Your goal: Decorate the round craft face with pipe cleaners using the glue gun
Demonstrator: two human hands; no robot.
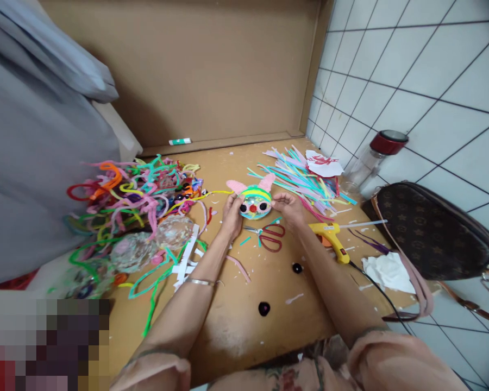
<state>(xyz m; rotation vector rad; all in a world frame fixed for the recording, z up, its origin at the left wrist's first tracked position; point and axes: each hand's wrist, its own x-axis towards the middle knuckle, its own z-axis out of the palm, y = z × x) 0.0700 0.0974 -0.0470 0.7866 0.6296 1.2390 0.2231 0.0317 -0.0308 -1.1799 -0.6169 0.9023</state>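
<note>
Brown cardboard sheet (236,326) is my work surface, laid flat on a white tiled floor (464,336), w/ another cardboard panel (212,70) standing upright behind it and a white tiled wall (411,65) on the right. My left hand (231,213) and right hand (286,209) pinch a round striped pipe-cleaner face w/ pink ears, black eyes and a red nose (255,200) from either side, fingers closed on its edges, held just above the board near its middle. Just below it lie red-handled scissors (271,237), and to the right a yellow glue gun (331,239) w/ its black cord trailing toward me. Big tangle of multicoloured pipe cleaners (138,195) fills the left side, w/ two clear crinkly plastic balls (155,241) in front of it and white paper strips (187,258) nearby. Behind my right hand sits a fan of straight pastel pipe-cleaner sticks (297,176). Two small black pompoms (264,308) lie loose on the board closer to me. At right, a crumpled white tissue (387,271), a brown patterned handbag (432,233) on the tiles and a clear bottle w/ a red cap (370,160) leaning by the wall. Grey fabric (32,163) hangs at far left. Small white-and-green glue stick (180,142) rests at the back edge.
</note>
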